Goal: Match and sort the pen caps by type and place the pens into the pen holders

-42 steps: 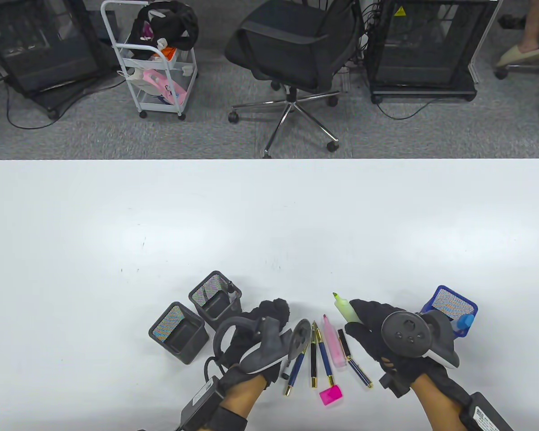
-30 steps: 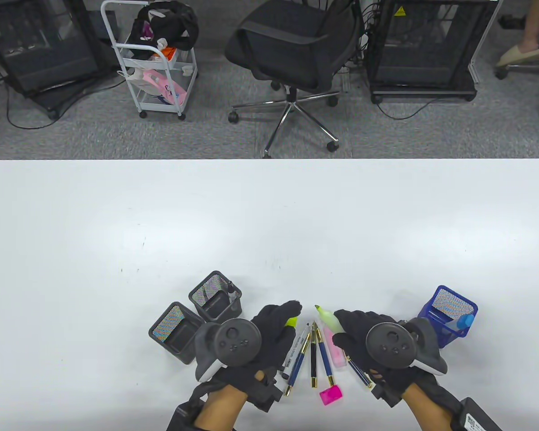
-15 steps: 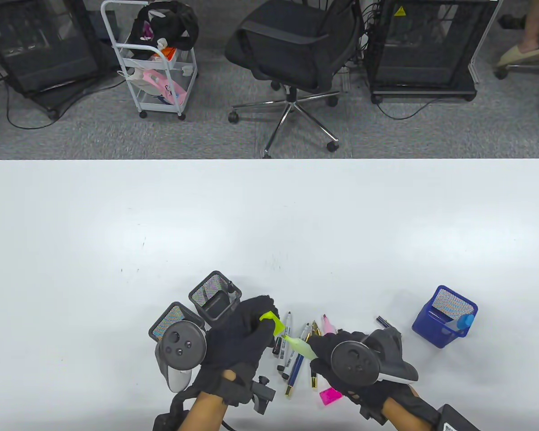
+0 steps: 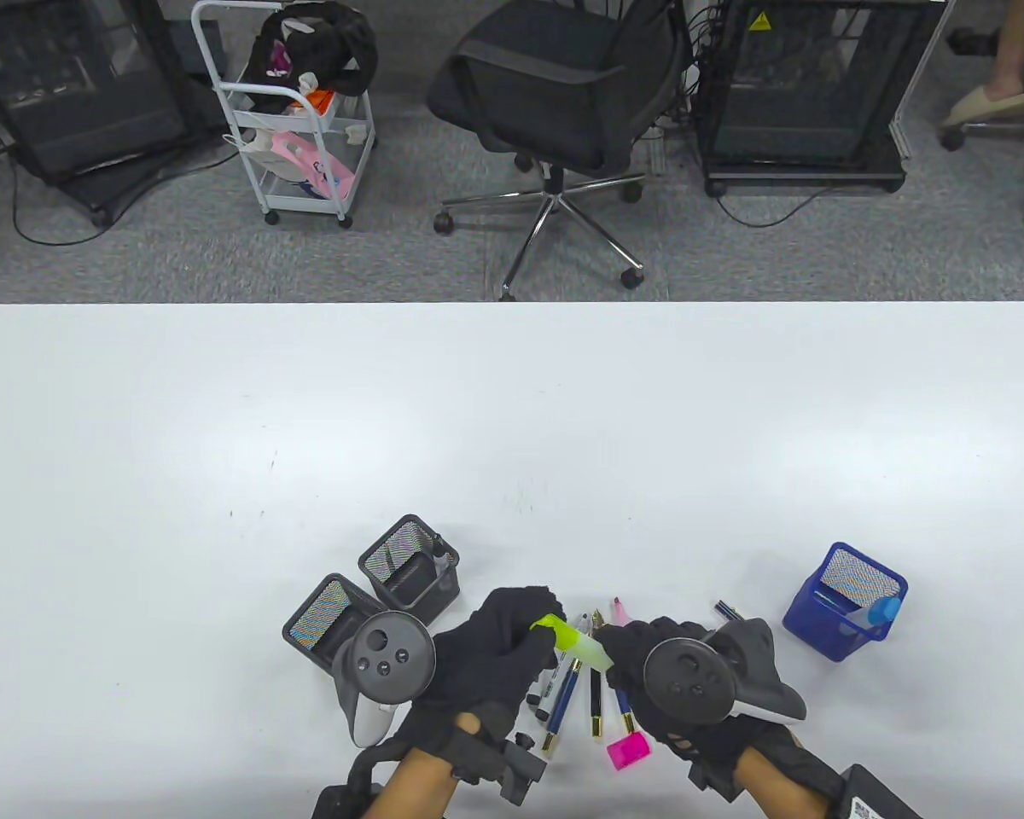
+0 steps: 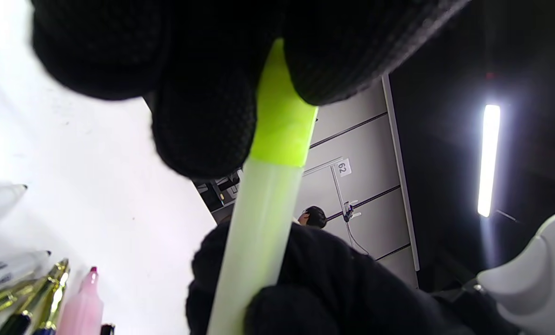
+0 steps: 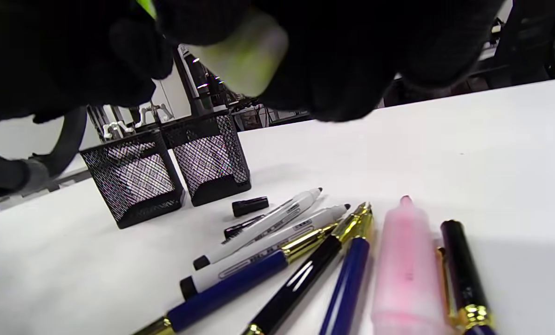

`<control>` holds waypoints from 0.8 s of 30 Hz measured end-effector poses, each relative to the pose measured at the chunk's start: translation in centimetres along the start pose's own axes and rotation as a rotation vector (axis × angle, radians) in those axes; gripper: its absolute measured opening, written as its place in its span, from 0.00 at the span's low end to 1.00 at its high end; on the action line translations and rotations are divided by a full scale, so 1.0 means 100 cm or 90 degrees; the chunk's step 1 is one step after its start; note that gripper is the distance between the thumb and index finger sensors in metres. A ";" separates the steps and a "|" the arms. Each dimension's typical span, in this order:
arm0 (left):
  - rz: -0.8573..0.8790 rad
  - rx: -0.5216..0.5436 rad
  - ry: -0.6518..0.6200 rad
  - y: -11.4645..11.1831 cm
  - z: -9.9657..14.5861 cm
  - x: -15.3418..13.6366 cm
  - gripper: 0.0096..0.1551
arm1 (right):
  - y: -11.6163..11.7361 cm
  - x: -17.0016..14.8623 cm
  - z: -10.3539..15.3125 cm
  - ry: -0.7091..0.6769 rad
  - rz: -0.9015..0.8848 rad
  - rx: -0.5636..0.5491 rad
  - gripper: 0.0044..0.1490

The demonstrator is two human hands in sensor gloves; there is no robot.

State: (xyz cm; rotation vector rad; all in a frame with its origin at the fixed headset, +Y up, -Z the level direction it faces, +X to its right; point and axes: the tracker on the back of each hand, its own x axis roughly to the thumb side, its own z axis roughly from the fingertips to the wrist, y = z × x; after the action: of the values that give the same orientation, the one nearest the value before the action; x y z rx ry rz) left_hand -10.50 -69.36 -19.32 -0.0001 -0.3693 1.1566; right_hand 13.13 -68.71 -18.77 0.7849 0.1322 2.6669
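On the left of the white surface (image 4: pixel 222 426) you have two black mesh pen holders (image 4: pixel 339 630) standing side by side, the farther one (image 4: pixel 410 573) with a dark pen or marker inside. Just right of them, your left hand (image 4: pixel 486 653) has its fingertips (image 5: pixel 203 125) curled in a pinch on the bright green cap (image 4: pixel 555 627), which sits on the end of the pale green highlighter (image 4: pixel 587 650). Your right hand (image 4: pixel 648 661) grips the other end of that highlighter's barrel, so the pen spans between both hands above the surface. Under and between your hands lie the loose pens: two white markers (image 6: pixel 277 218) with bare black tips, blue and black pens with gold trim (image 6: pixel 324 260), an uncapped pink highlighter (image 6: pixel 405 265), and a small black cap (image 6: pixel 250 206) near the black holders. A magenta cap (image 4: pixel 629 752) lies on the surface just left of your right wrist. Farther right, well apart from the pile, the blue mesh holder (image 4: pixel 845 601) contains a blue-capped pen.
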 end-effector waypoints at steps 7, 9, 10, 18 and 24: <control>-0.062 0.021 0.000 0.000 0.002 0.012 0.22 | 0.000 0.004 -0.002 0.000 0.004 -0.045 0.33; -0.060 0.032 -0.014 -0.001 0.001 0.007 0.22 | 0.002 0.004 -0.002 -0.005 0.047 -0.060 0.33; -0.052 0.027 -0.009 -0.003 0.001 0.004 0.22 | 0.002 0.004 -0.003 0.000 0.074 -0.066 0.33; -0.166 0.012 -0.007 -0.024 0.002 0.012 0.25 | -0.012 0.028 0.003 -0.007 0.138 -0.216 0.46; -0.139 0.038 0.024 -0.024 0.002 0.014 0.27 | -0.008 0.050 0.003 -0.039 0.195 -0.251 0.53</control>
State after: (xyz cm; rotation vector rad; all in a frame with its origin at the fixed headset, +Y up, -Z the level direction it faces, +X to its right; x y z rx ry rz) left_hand -7.88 -69.12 -18.27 0.0681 -0.2934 0.9495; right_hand 9.64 -66.11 -16.15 0.8041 -0.5538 2.8053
